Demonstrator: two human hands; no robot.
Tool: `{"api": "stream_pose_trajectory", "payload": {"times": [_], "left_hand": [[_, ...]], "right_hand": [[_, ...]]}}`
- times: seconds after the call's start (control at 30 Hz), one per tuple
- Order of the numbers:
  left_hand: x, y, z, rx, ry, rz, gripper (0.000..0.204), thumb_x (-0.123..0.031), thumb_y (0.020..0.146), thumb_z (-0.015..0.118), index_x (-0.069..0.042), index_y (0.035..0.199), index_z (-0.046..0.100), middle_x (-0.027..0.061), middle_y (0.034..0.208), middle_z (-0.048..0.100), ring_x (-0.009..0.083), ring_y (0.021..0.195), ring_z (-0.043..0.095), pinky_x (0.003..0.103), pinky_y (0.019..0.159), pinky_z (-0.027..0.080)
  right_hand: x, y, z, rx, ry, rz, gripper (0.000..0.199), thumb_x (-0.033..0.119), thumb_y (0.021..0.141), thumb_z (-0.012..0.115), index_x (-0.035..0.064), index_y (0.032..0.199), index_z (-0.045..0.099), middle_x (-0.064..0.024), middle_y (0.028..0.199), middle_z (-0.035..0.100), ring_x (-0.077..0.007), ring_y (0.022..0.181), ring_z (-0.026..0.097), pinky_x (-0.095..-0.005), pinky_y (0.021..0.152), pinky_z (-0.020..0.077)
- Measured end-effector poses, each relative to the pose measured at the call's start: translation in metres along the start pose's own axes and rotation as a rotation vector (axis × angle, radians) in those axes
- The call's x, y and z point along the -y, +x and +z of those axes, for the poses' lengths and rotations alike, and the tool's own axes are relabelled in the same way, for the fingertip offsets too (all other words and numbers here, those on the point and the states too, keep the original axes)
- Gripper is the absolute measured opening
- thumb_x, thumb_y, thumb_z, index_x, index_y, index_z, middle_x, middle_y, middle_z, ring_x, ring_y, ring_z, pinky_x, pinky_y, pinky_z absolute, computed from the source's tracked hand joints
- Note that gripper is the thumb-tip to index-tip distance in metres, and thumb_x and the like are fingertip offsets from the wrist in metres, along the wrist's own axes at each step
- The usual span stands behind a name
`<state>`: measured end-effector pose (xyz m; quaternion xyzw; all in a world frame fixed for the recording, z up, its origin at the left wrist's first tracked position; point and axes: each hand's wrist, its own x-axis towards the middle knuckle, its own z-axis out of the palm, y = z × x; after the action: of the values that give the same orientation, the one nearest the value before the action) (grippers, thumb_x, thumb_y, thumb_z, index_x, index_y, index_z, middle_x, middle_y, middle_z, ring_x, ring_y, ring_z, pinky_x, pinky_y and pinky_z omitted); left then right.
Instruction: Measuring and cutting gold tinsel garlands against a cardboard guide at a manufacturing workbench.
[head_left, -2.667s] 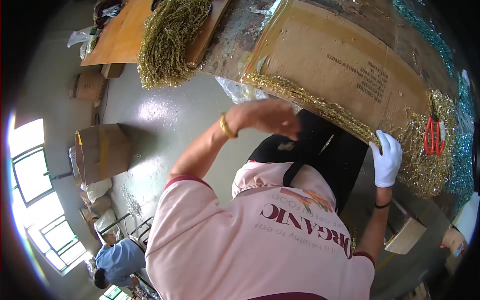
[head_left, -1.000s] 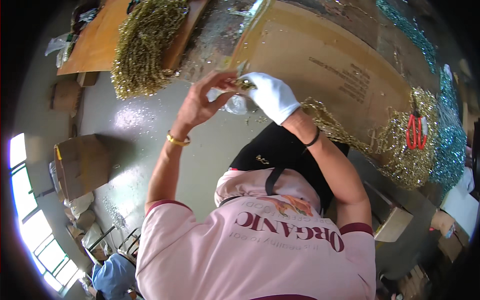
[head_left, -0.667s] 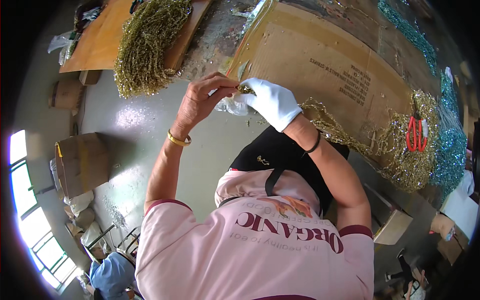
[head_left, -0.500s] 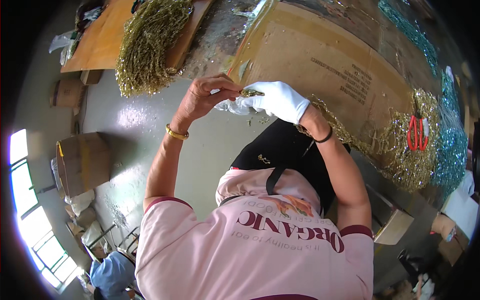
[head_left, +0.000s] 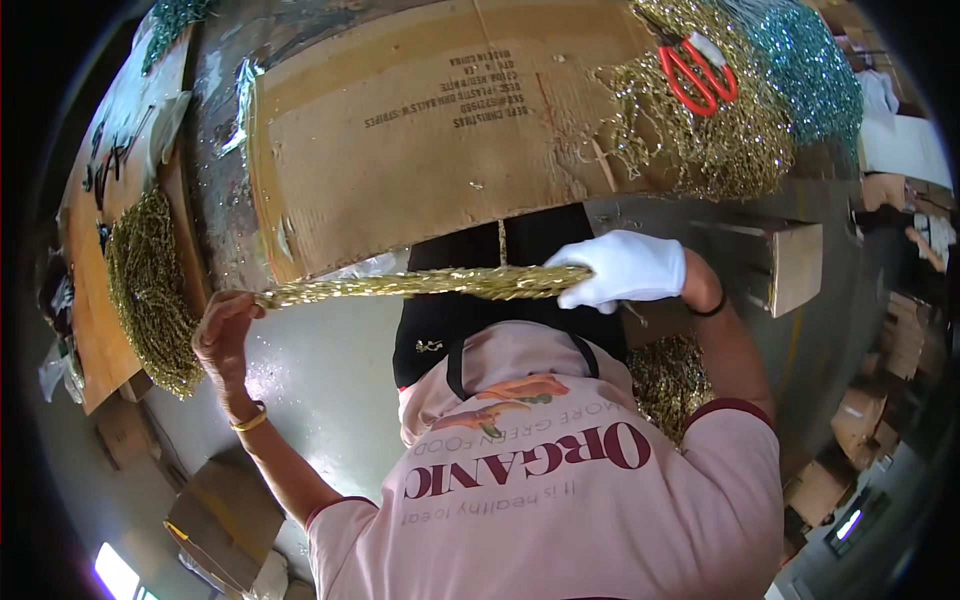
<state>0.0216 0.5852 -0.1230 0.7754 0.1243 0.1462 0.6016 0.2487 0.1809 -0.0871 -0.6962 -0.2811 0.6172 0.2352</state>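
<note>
A bundle of shiny gold tinsel strands [head_left: 430,284] is stretched almost level across my lap. My bare left hand [head_left: 227,330] pinches its left end between thumb and fingers. Around the right part of the bundle my right hand [head_left: 630,270], in a white glove, is closed. One thin strand [head_left: 503,240] runs from the bundle up toward the table edge. The ends inside both hands are hidden by the fingers.
A cardboard sheet [head_left: 400,190] covers the table before me. Red-handled scissors [head_left: 697,75] lie on a gold tinsel pile [head_left: 740,140] at the right, beside blue tinsel [head_left: 810,75]. More gold tinsel [head_left: 150,290] hangs at the left. A cardboard box [head_left: 225,520] stands lower left.
My hands were close together at the table edge; now they are far apart, the left out to the left. The gold bundle is now stretched between them. The view has turned rightward.
</note>
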Motion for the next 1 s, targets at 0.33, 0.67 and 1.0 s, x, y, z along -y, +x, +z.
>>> {"api": "stream_pose_trajectory", "payload": {"times": [0.33, 0.67, 1.0], "left_hand": [[0.027, 0.016, 0.004, 0.123, 0.244, -0.067, 0.017, 0.010, 0.077, 0.060, 0.001, 0.091, 0.062, 0.0064, 0.090, 0.060, 0.0141, 0.081, 0.057, 0.025, 0.073, 0.048], [0.048, 0.009, -0.002, -0.008, 0.381, -0.088, 0.018, 0.010, 0.078, 0.060, 0.000, 0.092, 0.063, 0.0053, 0.092, 0.061, 0.0124, 0.082, 0.057, 0.022, 0.073, 0.048], [0.030, 0.016, 0.000, 0.045, 0.372, -0.117, 0.017, 0.003, 0.081, 0.060, -0.002, 0.097, 0.065, -0.0001, 0.088, 0.063, 0.0071, 0.081, 0.056, 0.020, 0.072, 0.044]], "right_hand": [[-0.066, 0.006, -0.011, -0.593, -0.192, -0.327, 0.041, 0.023, 0.085, 0.059, 0.0135, 0.124, 0.050, -0.0021, 0.079, 0.056, -0.0144, 0.061, 0.053, -0.0266, 0.055, 0.0443], [-0.062, 0.039, -0.024, -1.096, -0.969, -0.495, 0.041, 0.021, 0.068, 0.069, 0.0215, 0.108, 0.060, 0.0012, 0.090, 0.056, -0.0198, 0.080, 0.055, -0.0336, 0.068, 0.0453], [-0.001, 0.024, 0.001, -1.060, -0.659, -0.727, 0.036, 0.021, 0.062, 0.078, 0.0105, 0.092, 0.061, -0.0073, 0.093, 0.061, -0.0255, 0.087, 0.058, -0.0379, 0.074, 0.0463]]}}
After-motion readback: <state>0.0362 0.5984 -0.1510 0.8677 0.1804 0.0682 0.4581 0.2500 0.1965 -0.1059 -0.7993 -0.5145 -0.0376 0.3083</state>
